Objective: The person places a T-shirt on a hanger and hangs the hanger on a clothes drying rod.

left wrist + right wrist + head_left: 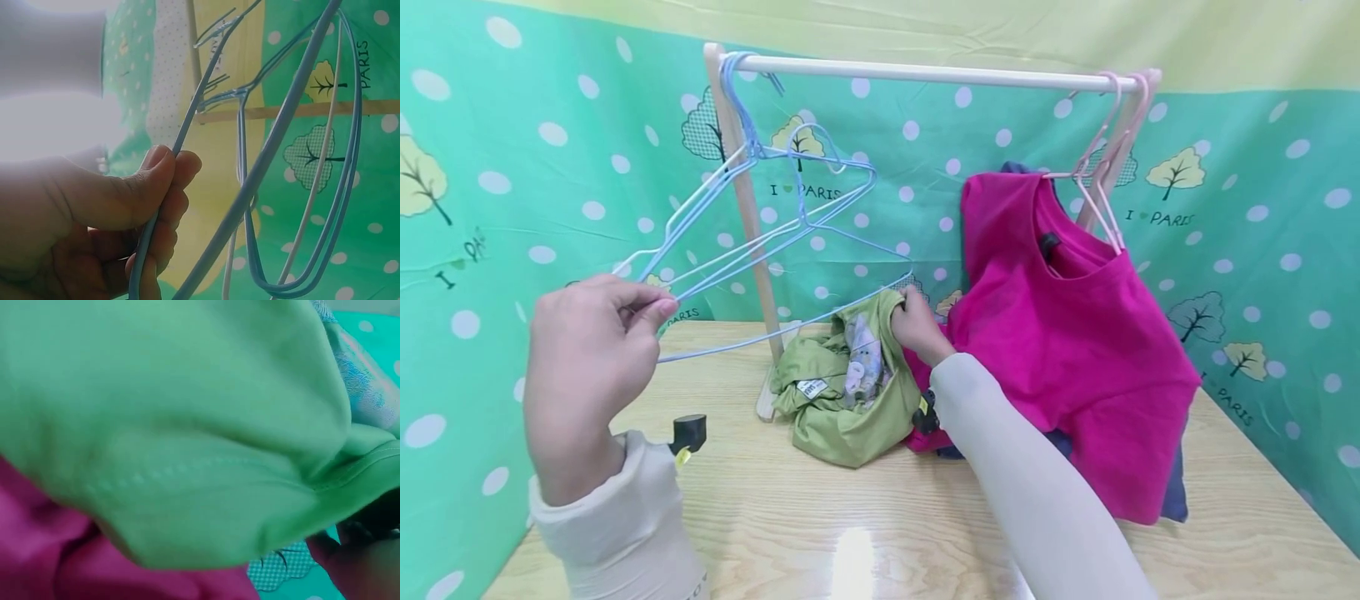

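My left hand (595, 358) pinches one end of a blue wire hanger between thumb and fingers. In the left wrist view the thumb presses the blue wire hanger (191, 112) against the curled fingers. The hanger's hook stands free below the rack bar, and its far end reaches the green garment (850, 433). My right hand (917, 325) grips the upper edge of that crumpled garment, which has a white tag and a patterned patch inside. Green cloth (187, 381) fills most of the right wrist view, partly hiding the right hand.
A rack with a white bar (925, 73) and wooden post (752, 208) stands behind. Blue and white hangers (747, 125) hang at its left. A magenta shirt (1075, 350) hangs on pink hangers at the right, with dark blue cloth behind it. The wooden tabletop (775, 517) lies below.
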Demonstrator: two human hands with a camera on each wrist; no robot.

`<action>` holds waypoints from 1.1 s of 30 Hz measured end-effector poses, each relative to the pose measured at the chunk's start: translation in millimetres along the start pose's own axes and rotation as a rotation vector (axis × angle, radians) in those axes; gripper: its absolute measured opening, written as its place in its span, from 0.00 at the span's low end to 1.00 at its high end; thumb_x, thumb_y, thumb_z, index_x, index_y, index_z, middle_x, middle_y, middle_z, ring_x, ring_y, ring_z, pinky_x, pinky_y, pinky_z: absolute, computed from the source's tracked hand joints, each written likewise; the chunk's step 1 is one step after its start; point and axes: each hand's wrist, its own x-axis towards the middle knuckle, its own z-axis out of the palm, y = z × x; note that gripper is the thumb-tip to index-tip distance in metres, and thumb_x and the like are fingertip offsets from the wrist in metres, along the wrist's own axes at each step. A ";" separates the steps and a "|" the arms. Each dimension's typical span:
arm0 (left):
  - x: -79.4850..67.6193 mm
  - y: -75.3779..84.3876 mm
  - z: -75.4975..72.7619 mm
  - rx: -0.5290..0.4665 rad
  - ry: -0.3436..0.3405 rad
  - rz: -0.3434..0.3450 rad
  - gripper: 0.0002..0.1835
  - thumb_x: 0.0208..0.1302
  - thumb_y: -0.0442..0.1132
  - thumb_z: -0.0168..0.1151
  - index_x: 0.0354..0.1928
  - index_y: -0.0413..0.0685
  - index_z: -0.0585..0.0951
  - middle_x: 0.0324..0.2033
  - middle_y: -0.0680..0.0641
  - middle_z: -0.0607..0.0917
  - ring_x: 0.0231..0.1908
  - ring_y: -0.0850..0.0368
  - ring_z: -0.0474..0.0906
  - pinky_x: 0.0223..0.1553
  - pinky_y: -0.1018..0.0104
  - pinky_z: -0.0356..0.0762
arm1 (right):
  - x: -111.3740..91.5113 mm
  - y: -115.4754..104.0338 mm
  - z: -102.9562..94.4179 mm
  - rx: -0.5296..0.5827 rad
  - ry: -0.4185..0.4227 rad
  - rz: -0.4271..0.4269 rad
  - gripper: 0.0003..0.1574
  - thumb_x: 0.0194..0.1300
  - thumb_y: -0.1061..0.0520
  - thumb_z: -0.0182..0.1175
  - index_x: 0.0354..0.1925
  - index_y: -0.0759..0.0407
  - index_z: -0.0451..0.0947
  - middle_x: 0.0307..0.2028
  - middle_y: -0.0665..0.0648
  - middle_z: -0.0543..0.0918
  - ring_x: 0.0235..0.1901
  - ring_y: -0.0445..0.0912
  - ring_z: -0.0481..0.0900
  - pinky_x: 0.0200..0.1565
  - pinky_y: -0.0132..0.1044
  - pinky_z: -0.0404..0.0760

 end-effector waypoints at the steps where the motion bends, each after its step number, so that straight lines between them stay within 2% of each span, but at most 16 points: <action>1: -0.3 0.7 -0.1 -0.005 0.005 0.004 0.07 0.66 0.33 0.69 0.41 0.37 0.91 0.32 0.40 0.88 0.23 0.63 0.68 0.25 0.74 0.62 | 1.2 -0.7 -2.0 0.032 0.010 0.001 0.06 0.78 0.65 0.45 0.48 0.67 0.67 0.43 0.62 0.73 0.44 0.50 0.72 0.45 0.39 0.73; 4: -1.7 2.9 -0.9 -0.031 0.019 0.003 0.06 0.65 0.32 0.69 0.41 0.37 0.91 0.31 0.40 0.86 0.22 0.67 0.67 0.24 0.76 0.62 | 4.2 -3.5 -9.2 0.077 0.013 0.021 0.09 0.76 0.67 0.47 0.51 0.68 0.70 0.47 0.64 0.77 0.45 0.50 0.76 0.44 0.37 0.76; 7: -3.2 4.5 -1.8 -0.055 0.038 -0.001 0.06 0.65 0.31 0.70 0.40 0.37 0.91 0.29 0.41 0.84 0.21 0.69 0.65 0.24 0.78 0.62 | 7.9 -6.9 -17.8 0.064 -0.017 0.058 0.14 0.74 0.68 0.48 0.54 0.69 0.74 0.50 0.66 0.80 0.50 0.53 0.79 0.46 0.41 0.80; 8: -3.5 5.0 -2.1 -0.062 0.044 -0.002 0.05 0.65 0.31 0.70 0.39 0.37 0.91 0.29 0.42 0.84 0.21 0.70 0.65 0.24 0.78 0.62 | 8.7 -8.6 -21.6 0.026 -0.025 0.075 0.14 0.74 0.67 0.49 0.54 0.68 0.76 0.51 0.65 0.81 0.53 0.55 0.78 0.55 0.43 0.78; 9: -3.8 5.4 -2.3 -0.067 0.048 -0.002 0.05 0.65 0.31 0.70 0.39 0.36 0.91 0.29 0.41 0.84 0.21 0.71 0.65 0.24 0.79 0.61 | 9.6 -10.7 -25.6 -0.003 -0.038 0.094 0.15 0.74 0.67 0.49 0.54 0.68 0.77 0.50 0.65 0.81 0.56 0.56 0.75 0.57 0.46 0.77; 10: -4.1 5.7 -2.4 -0.071 0.052 -0.001 0.05 0.65 0.31 0.70 0.39 0.36 0.91 0.29 0.41 0.84 0.21 0.71 0.65 0.24 0.79 0.61 | 10.5 -13.1 -29.9 -0.046 -0.045 0.107 0.15 0.73 0.67 0.51 0.54 0.67 0.78 0.50 0.64 0.81 0.61 0.58 0.72 0.65 0.49 0.72; 14: -4.6 7.2 -2.6 -0.077 0.064 0.011 0.05 0.64 0.31 0.71 0.38 0.36 0.91 0.30 0.41 0.86 0.21 0.73 0.64 0.25 0.80 0.61 | 14.8 -25.2 -48.3 -0.067 -0.138 0.198 0.18 0.68 0.71 0.55 0.55 0.69 0.80 0.46 0.63 0.82 0.51 0.55 0.78 0.64 0.51 0.75; 15: -4.8 7.6 -2.7 -0.078 0.067 0.015 0.05 0.64 0.31 0.71 0.38 0.36 0.91 0.30 0.40 0.86 0.21 0.74 0.64 0.25 0.80 0.61 | 16.3 -28.6 -53.0 -0.033 -0.175 0.230 0.20 0.68 0.73 0.54 0.57 0.70 0.79 0.46 0.64 0.81 0.45 0.54 0.80 0.55 0.49 0.82; 16: -4.9 7.9 -2.8 -0.077 0.070 0.018 0.05 0.64 0.31 0.71 0.38 0.36 0.91 0.30 0.40 0.86 0.21 0.74 0.64 0.25 0.80 0.61 | 17.6 -31.7 -57.7 -0.006 -0.207 0.257 0.23 0.67 0.74 0.53 0.59 0.71 0.78 0.48 0.64 0.81 0.40 0.52 0.82 0.53 0.47 0.83; 17: -5.1 8.3 -2.9 -0.077 0.073 0.021 0.05 0.64 0.31 0.71 0.38 0.36 0.91 0.30 0.41 0.86 0.21 0.74 0.64 0.24 0.80 0.61 | 18.8 -34.9 -62.1 0.035 -0.246 0.290 0.26 0.66 0.76 0.51 0.61 0.72 0.76 0.49 0.64 0.81 0.34 0.49 0.82 0.46 0.44 0.85; 19: -5.3 8.9 -3.4 -0.077 0.077 0.027 0.04 0.64 0.31 0.71 0.38 0.36 0.91 0.29 0.40 0.86 0.20 0.74 0.64 0.24 0.80 0.61 | 20.6 -40.5 -70.7 0.094 -0.297 0.338 0.31 0.65 0.79 0.46 0.65 0.72 0.73 0.52 0.64 0.79 0.36 0.46 0.81 0.49 0.42 0.84; 21: -5.7 9.2 -4.3 -0.079 0.083 0.035 0.04 0.64 0.30 0.71 0.38 0.36 0.91 0.29 0.40 0.85 0.20 0.74 0.63 0.23 0.80 0.61 | 22.0 -45.5 -76.8 0.134 -0.307 0.362 0.32 0.65 0.80 0.45 0.66 0.73 0.72 0.53 0.63 0.78 0.39 0.46 0.80 0.52 0.41 0.82; 23: -6.0 9.3 -5.3 -0.082 0.087 0.040 0.04 0.63 0.30 0.71 0.38 0.36 0.91 0.29 0.40 0.85 0.20 0.74 0.62 0.23 0.80 0.60 | 23.2 -49.0 -80.2 0.154 -0.295 0.367 0.30 0.66 0.79 0.46 0.65 0.73 0.74 0.50 0.61 0.79 0.39 0.45 0.79 0.55 0.42 0.80; 25: -6.4 9.3 -6.4 -0.080 0.094 0.051 0.04 0.63 0.29 0.71 0.38 0.35 0.91 0.28 0.40 0.85 0.20 0.74 0.62 0.23 0.79 0.59 | 23.7 -51.5 -82.0 0.158 -0.243 0.373 0.24 0.68 0.76 0.49 0.60 0.72 0.78 0.43 0.60 0.81 0.35 0.45 0.79 0.53 0.43 0.82; 30: -8.4 9.7 -8.4 -0.075 0.090 0.066 0.05 0.62 0.29 0.72 0.39 0.35 0.90 0.27 0.40 0.85 0.20 0.74 0.62 0.23 0.79 0.59 | 25.3 -55.5 -81.2 0.191 -0.070 0.400 0.05 0.66 0.71 0.59 0.38 0.67 0.82 0.24 0.55 0.80 0.23 0.44 0.80 0.34 0.38 0.86; 33: -9.7 9.6 -9.7 -0.070 0.082 0.072 0.04 0.62 0.29 0.72 0.38 0.35 0.90 0.27 0.40 0.85 0.20 0.75 0.61 0.22 0.78 0.59 | 26.8 -58.1 -81.2 0.221 0.008 0.419 0.06 0.64 0.72 0.62 0.31 0.66 0.80 0.20 0.56 0.80 0.18 0.44 0.79 0.27 0.36 0.84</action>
